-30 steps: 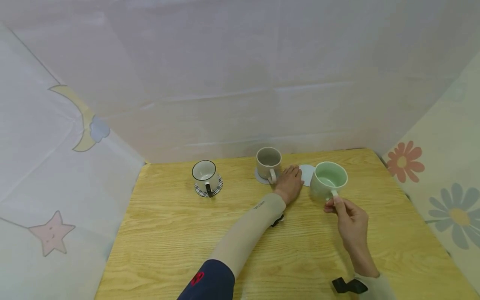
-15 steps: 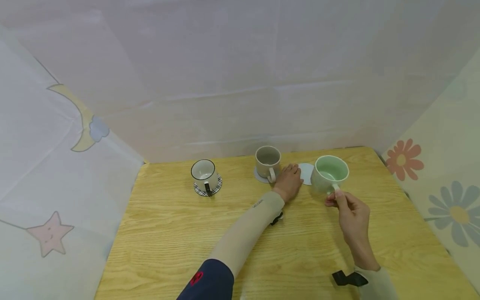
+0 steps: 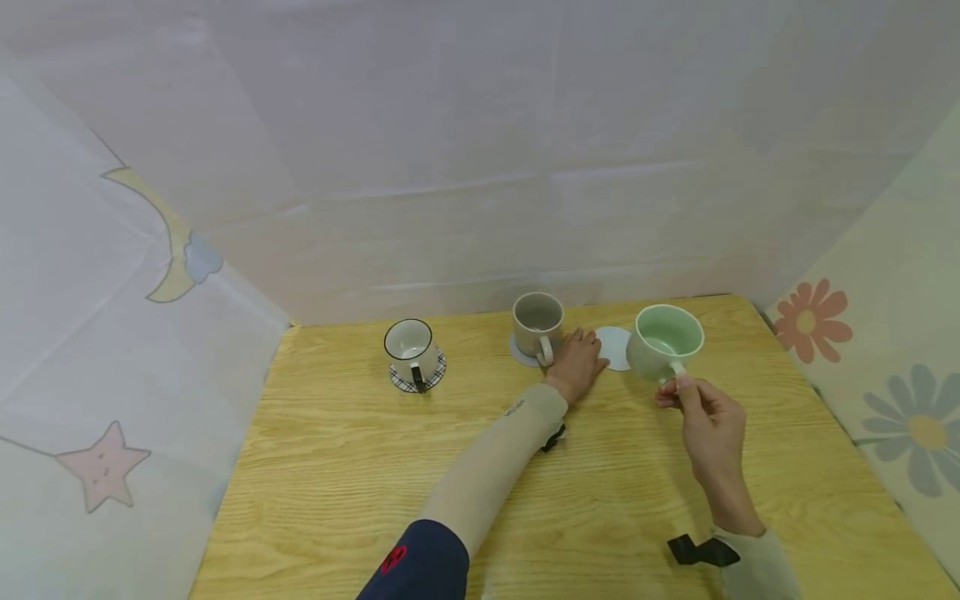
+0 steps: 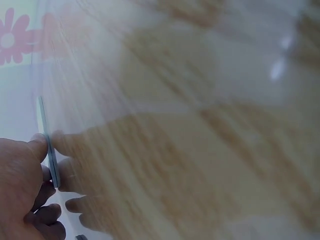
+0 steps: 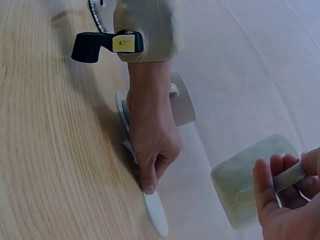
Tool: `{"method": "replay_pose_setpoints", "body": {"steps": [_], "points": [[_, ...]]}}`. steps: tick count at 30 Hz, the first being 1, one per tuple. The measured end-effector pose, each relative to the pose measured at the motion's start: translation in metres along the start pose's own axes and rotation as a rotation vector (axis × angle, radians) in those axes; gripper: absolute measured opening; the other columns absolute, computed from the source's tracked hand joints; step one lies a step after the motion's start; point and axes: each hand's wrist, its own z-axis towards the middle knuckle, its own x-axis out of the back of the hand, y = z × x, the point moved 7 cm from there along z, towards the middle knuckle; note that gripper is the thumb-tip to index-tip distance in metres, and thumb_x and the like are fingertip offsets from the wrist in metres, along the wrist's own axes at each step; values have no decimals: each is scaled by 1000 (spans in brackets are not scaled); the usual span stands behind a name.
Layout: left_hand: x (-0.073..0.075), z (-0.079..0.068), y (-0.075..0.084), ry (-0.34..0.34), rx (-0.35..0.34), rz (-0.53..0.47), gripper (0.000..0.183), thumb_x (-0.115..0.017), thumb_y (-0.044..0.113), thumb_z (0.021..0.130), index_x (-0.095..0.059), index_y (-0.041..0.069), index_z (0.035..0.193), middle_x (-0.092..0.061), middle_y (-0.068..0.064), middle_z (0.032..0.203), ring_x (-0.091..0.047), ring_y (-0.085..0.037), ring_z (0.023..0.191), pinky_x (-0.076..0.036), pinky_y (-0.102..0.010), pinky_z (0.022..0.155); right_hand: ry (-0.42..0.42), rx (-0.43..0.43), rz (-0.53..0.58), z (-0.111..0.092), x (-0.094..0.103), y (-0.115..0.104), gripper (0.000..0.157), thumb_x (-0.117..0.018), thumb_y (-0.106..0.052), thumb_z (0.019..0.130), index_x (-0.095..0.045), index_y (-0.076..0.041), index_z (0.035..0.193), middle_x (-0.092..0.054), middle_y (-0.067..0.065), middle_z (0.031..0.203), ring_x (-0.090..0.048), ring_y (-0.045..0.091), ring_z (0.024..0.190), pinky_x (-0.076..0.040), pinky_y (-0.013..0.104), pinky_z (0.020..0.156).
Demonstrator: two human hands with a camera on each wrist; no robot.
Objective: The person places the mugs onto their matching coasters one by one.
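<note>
My right hand (image 3: 712,425) pinches the handle of a pale green mug (image 3: 666,342), held upright above the right side of the table. In the right wrist view, the same mug (image 5: 250,180) hangs tilted at the lower right, the handle between thumb and fingers. My left hand (image 3: 577,365) is low at the table, its thumb and fingertips at the left edge of a round white coaster (image 3: 615,348). Seen from the left wrist, the coaster (image 4: 47,135) is edge-on against the thumb, with the other fingers curled below it.
Left of the left hand, a beige mug (image 3: 537,327) stands on a grey round coaster (image 3: 522,353). Farther left, a white black-rimmed mug (image 3: 409,354) sits on a checked coaster (image 3: 401,382). The wooden table (image 3: 337,467) meets fabric walls at its back and sides.
My right hand has lifted the green mug slightly up and to the right, away from the white coaster. The left hand has stayed at the coaster's edge.
</note>
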Motion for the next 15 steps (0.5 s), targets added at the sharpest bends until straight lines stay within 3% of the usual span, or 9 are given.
{"method": "replay_pose_setpoints", "body": {"steps": [15], "points": [[0, 0, 0, 71, -41, 74, 45, -47, 53, 111, -70, 21, 134, -66, 6, 137, -60, -13, 130, -48, -28, 114, -6, 12, 23, 8, -4, 1, 40, -61, -10, 109, -63, 28, 94, -76, 7, 82, -75, 12, 70, -65, 22, 71]]}}
